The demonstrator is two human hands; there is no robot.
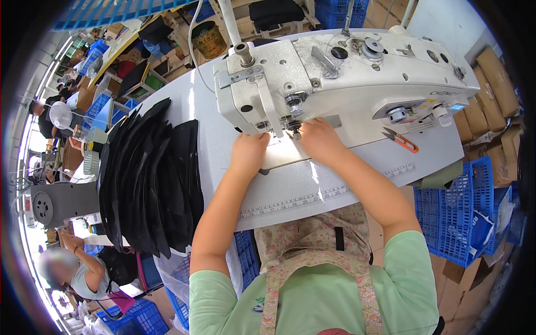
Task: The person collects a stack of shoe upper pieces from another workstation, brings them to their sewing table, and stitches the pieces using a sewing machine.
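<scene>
A white industrial sewing machine [312,72] stands across the table, its lit needle area between my hands. My left hand [249,152] rests on the left of the needle area, its fingers curled in under the machine head. My right hand [322,142] is close to the right of the presser foot and the round thread parts, fingers bent and pressed together. Whatever the fingertips hold is hidden or too small to make out. On the table's left side lies a thick, overlapping row of black fabric pieces [153,178].
Thread snips [401,139] with orange handles lie right of my right forearm. A measuring scale [329,192] runs along the table's near edge. Blue plastic crates [452,212] and cardboard boxes [497,84] stand at the right. Another person [89,273] sits at the lower left.
</scene>
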